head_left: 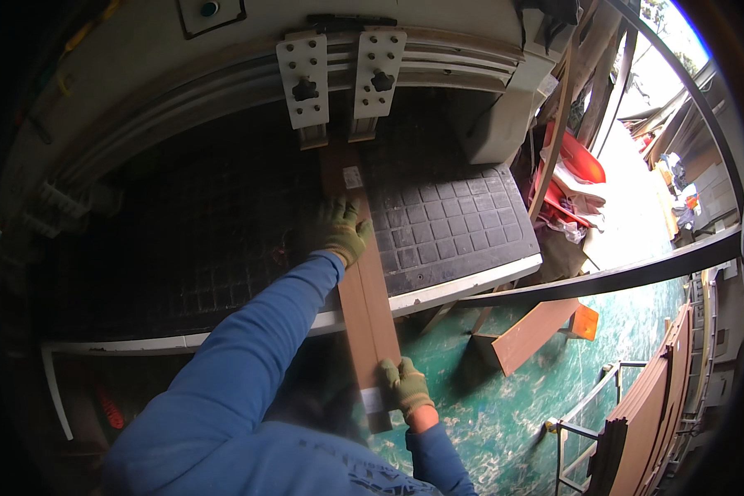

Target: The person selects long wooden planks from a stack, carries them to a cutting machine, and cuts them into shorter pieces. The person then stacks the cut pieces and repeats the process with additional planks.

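Head: board (368, 302) under left fingers (339, 210)

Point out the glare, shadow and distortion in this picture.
Head view: daylight glare bleaches the floor at right; head view: the left part of the black tabletop lies in deep shadow; head view: the white front edge bows from fisheye distortion; head view: the brown board under the left hand is reasonably clear.

Locate red plastic object (584, 159) at upper right, beside leaning timber strip (555, 142). Below, note boxlike brown wooden piece (534, 334) and adjacent orange block (585, 322) on green floor (492, 413) (streaked with white).
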`<state>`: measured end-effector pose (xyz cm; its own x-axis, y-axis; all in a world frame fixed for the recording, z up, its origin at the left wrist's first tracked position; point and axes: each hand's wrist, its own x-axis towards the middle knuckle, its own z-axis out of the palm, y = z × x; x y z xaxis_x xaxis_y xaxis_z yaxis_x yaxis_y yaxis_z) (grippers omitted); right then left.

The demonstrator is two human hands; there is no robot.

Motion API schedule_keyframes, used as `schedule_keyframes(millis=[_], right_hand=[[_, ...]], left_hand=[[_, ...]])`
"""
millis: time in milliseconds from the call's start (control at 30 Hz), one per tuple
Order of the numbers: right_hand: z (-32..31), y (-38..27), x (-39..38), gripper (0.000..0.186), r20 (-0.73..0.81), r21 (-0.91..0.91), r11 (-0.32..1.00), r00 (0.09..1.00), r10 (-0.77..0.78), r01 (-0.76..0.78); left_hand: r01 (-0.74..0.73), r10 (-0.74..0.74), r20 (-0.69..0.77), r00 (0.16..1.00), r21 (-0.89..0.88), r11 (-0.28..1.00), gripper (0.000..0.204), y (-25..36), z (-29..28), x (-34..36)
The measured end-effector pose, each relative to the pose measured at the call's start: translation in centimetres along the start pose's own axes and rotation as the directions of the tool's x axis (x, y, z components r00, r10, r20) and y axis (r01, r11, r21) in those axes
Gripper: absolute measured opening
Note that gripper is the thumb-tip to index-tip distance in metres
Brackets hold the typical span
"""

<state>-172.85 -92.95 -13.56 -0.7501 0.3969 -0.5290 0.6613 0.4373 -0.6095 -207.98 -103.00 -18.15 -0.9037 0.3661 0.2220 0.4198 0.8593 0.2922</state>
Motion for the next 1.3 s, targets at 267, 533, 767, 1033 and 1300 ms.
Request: schedule_keyframes(millis=[267, 533, 767, 1033, 1300], right_hand=[[-0.5, -1.8, 2.2, 0.055, 0.020, 0.011, 1.000, 0.999, 0.028, -0.028], [-0.6, -2.0, 4.0, 0.055, 0.019, -0.002, 1.000, 1.000, 0.008, -0.008], [-0.8, -1.9, 4.6, 0.049, 0.008, 0.040, 0.999, 1.000, 0.014, -0.014], [-0.8, -1.9, 4.7, 0.046, 0.014, 0.041, 0.999, 1.000, 0.000, 0.000], [-0.8, -1.4, 5.0, 0.052, 0.052, -0.023, 0.999, 0.998, 0.031, -0.029]], left_hand=[[0.044, -0.044, 0.006, 0.999, -0.020, 0.999, 0.065, -0.3, -0.7, 2.5], [0.141, -0.130, 0.116, 0.985, -0.090, 0.986, 0.066, -0.5, -0.1, 4.1], [0.165, -0.160, 0.094, 0.983, -0.045, 0.985, 0.069, -0.7, 0.3, 4.9], [-0.070, 0.070, -0.007, 0.998, -0.083, 0.994, 0.055, -1.2, -0.7, 5.0], [-0.083, 0.049, -0.127, 0.991, -0.279, 0.957, 0.043, -1.6, 2.6, 5.1]])
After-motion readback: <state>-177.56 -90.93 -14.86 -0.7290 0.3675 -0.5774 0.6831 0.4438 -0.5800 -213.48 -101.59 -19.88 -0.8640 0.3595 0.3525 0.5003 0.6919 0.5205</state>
